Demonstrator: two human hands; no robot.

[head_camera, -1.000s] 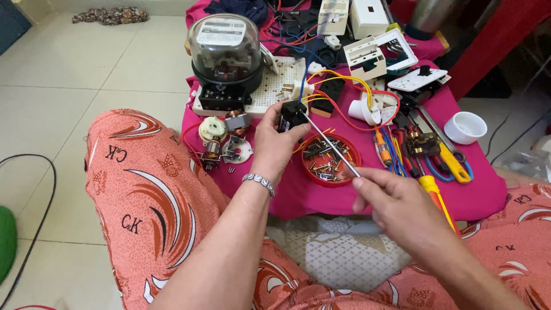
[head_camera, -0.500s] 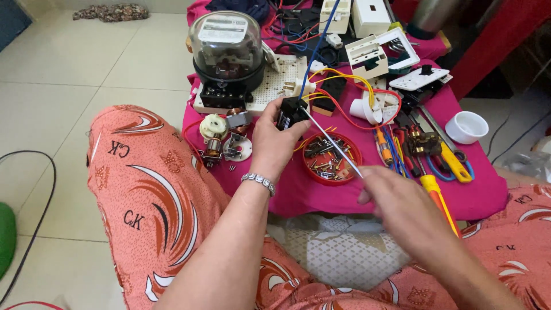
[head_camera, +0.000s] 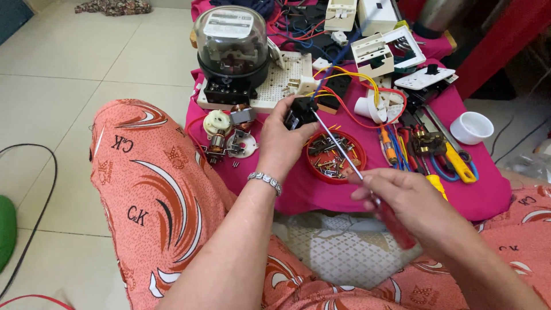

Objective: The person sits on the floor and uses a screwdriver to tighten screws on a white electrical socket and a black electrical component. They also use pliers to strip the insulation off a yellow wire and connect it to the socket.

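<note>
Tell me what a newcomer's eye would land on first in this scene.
At centre, the left hand grips a small black part while the right hand drives a red-handled screwdriver into it. Beneath them lies a red lid of screws on a bright pink cloth littered with wires and tools. Behind, top centre, a glass-domed meter stands on a white perforated board.

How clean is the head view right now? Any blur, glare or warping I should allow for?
Head view: even, soft daylight with faint shadows; the right hand and its red-handled screwdriver are slightly motion-blurred, while the left hand on the small black part is sharp; bright reflections on the meter's clear dome; floor tile lines bow toward the edges, a wide-angle effect.
</note>
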